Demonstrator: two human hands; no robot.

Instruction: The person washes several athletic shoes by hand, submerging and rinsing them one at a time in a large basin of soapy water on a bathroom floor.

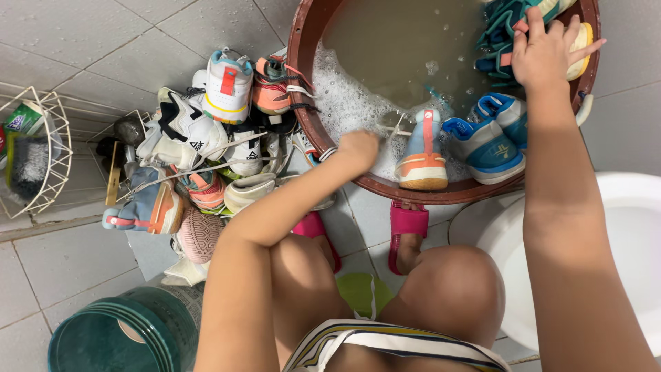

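Bare arms, no sleeves; left hand & right hand w/o gloves or rings. Striped shorts, white w/ yellow & dark bands. Pink slide sandals on both feet

Grey tiled floor carries a round brown basin of sudsy water. Left of the basin, touching its rim: a heap of sneakers. Further left: a white wire rack. Below the heap: a green bucket.
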